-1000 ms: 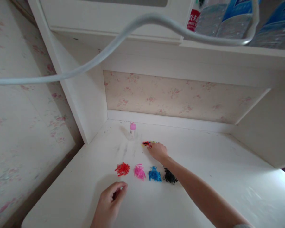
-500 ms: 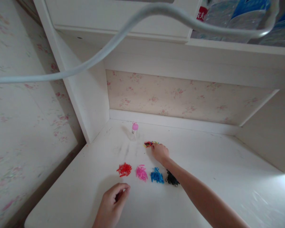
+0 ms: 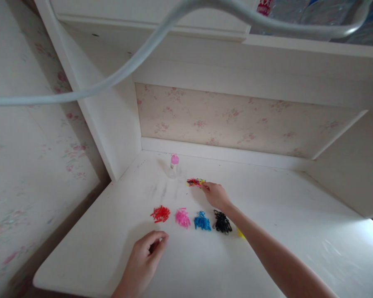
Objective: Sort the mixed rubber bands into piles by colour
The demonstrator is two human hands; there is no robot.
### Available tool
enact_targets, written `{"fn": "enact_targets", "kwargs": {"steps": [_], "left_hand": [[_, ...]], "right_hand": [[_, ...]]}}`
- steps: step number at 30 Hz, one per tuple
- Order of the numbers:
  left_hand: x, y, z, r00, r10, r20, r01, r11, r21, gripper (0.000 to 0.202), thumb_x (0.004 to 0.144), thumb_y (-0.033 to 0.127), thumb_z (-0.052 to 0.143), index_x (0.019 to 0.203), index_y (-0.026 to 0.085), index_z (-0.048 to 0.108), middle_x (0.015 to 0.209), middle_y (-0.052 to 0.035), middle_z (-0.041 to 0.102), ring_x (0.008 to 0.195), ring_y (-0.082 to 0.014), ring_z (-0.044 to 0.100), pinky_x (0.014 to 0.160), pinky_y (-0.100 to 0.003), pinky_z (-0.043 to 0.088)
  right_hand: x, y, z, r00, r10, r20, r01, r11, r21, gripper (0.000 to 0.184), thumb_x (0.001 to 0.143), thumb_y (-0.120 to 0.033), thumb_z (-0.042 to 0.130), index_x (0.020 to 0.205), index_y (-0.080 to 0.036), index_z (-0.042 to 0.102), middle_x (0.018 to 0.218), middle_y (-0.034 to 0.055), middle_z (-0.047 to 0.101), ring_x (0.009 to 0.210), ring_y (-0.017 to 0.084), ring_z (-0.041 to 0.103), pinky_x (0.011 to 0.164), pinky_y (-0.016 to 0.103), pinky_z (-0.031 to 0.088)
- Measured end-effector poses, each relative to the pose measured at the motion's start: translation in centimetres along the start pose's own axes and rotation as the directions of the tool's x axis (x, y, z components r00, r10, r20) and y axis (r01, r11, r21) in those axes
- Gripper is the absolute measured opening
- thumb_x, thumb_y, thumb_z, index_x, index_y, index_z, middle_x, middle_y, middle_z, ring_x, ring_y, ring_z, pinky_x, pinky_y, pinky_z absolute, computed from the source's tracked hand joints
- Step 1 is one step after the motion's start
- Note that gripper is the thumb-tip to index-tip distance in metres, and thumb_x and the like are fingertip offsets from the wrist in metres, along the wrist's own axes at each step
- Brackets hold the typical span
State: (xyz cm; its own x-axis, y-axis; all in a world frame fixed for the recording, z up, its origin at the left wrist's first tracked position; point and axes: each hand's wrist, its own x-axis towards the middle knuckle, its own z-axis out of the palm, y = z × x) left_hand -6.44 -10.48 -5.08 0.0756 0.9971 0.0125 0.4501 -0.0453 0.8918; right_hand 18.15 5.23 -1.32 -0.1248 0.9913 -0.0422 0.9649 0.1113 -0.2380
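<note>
My right hand [image 3: 216,195] reaches to the small mixed-colour pile of rubber bands [image 3: 194,182], its fingertips pinched at the pile's right edge. Whether a band sits between those fingertips is too small to tell. Nearer me, sorted bands form a row: a red pile [image 3: 161,214], a pink pile [image 3: 182,218], a blue pile [image 3: 202,221] and a black pile [image 3: 222,222]. Some yellow bands [image 3: 240,233] show partly behind my right forearm. My left hand [image 3: 149,252] rests on the table below the red pile, fingers curled and thumb against the index finger, with nothing visible in it.
A small clear bottle with a pink cap [image 3: 174,165] stands left of the mixed pile on the white table [image 3: 96,248]. White panels border the table at the back and sides. A pale cable or tube [image 3: 127,74] crosses the upper view, before a shelf with plastic bottles [image 3: 323,14].
My right hand has shifted slightly right at the mixed pile, and its forearm now uncovers the black pile and a bit of yellow. The view has tilted slightly; my left hand stays put.
</note>
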Motion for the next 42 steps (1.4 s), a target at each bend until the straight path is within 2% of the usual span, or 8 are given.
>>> {"fn": "enact_targets", "kwargs": {"steps": [5, 9, 20, 28, 31, 35, 39, 42], "left_hand": [[0.2, -0.4, 0.2, 1.0, -0.003, -0.004, 0.003, 1.0, -0.006, 0.028, 0.086, 0.041, 0.05, 0.094, 0.02, 0.066, 0.075, 0.0, 0.064, 0.066, -0.0138, 0.055, 0.059, -0.02, 0.042], [0.2, -0.6, 0.3, 1.0, 0.0, -0.001, 0.0, 1.0, 0.0, 0.028, 0.086, 0.041, 0.05, 0.091, 0.02, 0.066, 0.073, 0.0004, 0.064, 0.064, -0.0136, 0.054, 0.059, -0.02, 0.042], [0.2, 0.1, 0.3, 1.0, 0.003, -0.002, -0.003, 1.0, 0.021, 0.029, 0.086, 0.042, 0.049, 0.093, 0.02, 0.067, 0.068, 0.0004, 0.061, 0.061, -0.0136, 0.053, 0.056, -0.02, 0.042], [0.3, 0.0, 0.4, 1.0, 0.008, -0.002, -0.008, 1.0, 0.028, 0.03, 0.085, 0.042, 0.05, 0.094, 0.019, 0.067, 0.068, 0.0009, 0.06, 0.06, -0.0133, 0.052, 0.056, -0.02, 0.042], [0.3, -0.1, 0.4, 1.0, -0.001, -0.011, 0.001, 1.0, 0.029, 0.03, 0.085, 0.043, 0.05, 0.094, 0.019, 0.067, 0.068, 0.0008, 0.061, 0.06, -0.0135, 0.052, 0.055, -0.02, 0.042], [0.5, 0.7, 0.5, 1.0, -0.019, -0.012, 0.019, 0.998, 0.053, 0.031, 0.084, 0.043, 0.051, 0.093, 0.018, 0.068, 0.065, 0.0007, 0.062, 0.059, -0.0138, 0.053, 0.054, -0.02, 0.042], [2.3, 3.9, 0.5, 0.989, 0.106, 0.105, -0.12, 0.982, 0.143, 0.029, 0.086, 0.039, 0.048, 0.092, 0.02, 0.069, 0.074, -0.0009, 0.068, 0.065, -0.0137, 0.059, 0.06, -0.019, 0.045], [5.7, 6.4, 1.1, 0.953, 0.229, 0.2, -0.289, 0.888, 0.358, 0.027, 0.088, 0.033, 0.044, 0.095, 0.022, 0.068, 0.084, -0.0002, 0.07, 0.073, -0.0124, 0.062, 0.068, -0.019, 0.046]], "right_hand": [[-3.2, -1.7, -0.7, 0.971, -0.225, 0.077, 0.219, 0.972, 0.082, 0.033, 0.09, -0.034, 0.038, 0.092, -0.026, 0.07, 0.086, 0.0006, 0.071, 0.078, 0.014, 0.063, 0.065, 0.019, 0.037], [-4.7, -3.1, -0.5, 0.929, -0.339, 0.148, 0.34, 0.94, 0.019, 0.035, 0.09, -0.033, 0.036, 0.093, -0.025, 0.07, 0.09, 0.0019, 0.072, 0.082, 0.015, 0.063, 0.066, 0.02, 0.037], [-4.4, -4.3, 1.1, 0.952, -0.264, 0.157, 0.287, 0.947, -0.145, 0.033, 0.085, -0.028, 0.039, 0.082, -0.02, 0.071, 0.085, 0.0107, 0.071, 0.077, 0.022, 0.065, 0.064, 0.028, 0.041], [-6.4, -2.2, -1.7, 0.971, -0.234, 0.041, 0.237, 0.966, -0.098, 0.035, 0.088, -0.028, 0.035, 0.077, -0.022, 0.068, 0.074, 0.0049, 0.069, 0.066, 0.016, 0.062, 0.057, 0.023, 0.036], [-9.1, 0.1, -2.5, 0.985, -0.141, -0.103, 0.156, 0.976, 0.153, 0.037, 0.089, -0.034, 0.036, 0.076, -0.022, 0.067, 0.06, 0.0, 0.063, 0.056, 0.012, 0.055, 0.052, 0.021, 0.034], [-14.0, 4.6, -1.0, 0.974, 0.123, -0.188, -0.006, 0.85, 0.526, 0.038, 0.085, -0.047, 0.043, 0.086, -0.021, 0.07, 0.06, -0.001, 0.062, 0.053, 0.012, 0.053, 0.048, 0.02, 0.037], [-18.5, 8.9, 2.4, 0.862, 0.471, -0.186, -0.192, 0.645, 0.74, 0.039, 0.076, -0.05, 0.056, 0.093, -0.019, 0.071, 0.086, 0.0033, 0.071, 0.078, 0.018, 0.063, 0.062, 0.019, 0.047], [-20.4, 10.6, 4.3, 0.759, 0.63, -0.166, -0.278, 0.544, 0.792, 0.039, 0.07, -0.051, 0.061, 0.091, -0.02, 0.072, 0.097, 0.0044, 0.071, 0.093, 0.022, 0.063, 0.072, 0.02, 0.05]]}}
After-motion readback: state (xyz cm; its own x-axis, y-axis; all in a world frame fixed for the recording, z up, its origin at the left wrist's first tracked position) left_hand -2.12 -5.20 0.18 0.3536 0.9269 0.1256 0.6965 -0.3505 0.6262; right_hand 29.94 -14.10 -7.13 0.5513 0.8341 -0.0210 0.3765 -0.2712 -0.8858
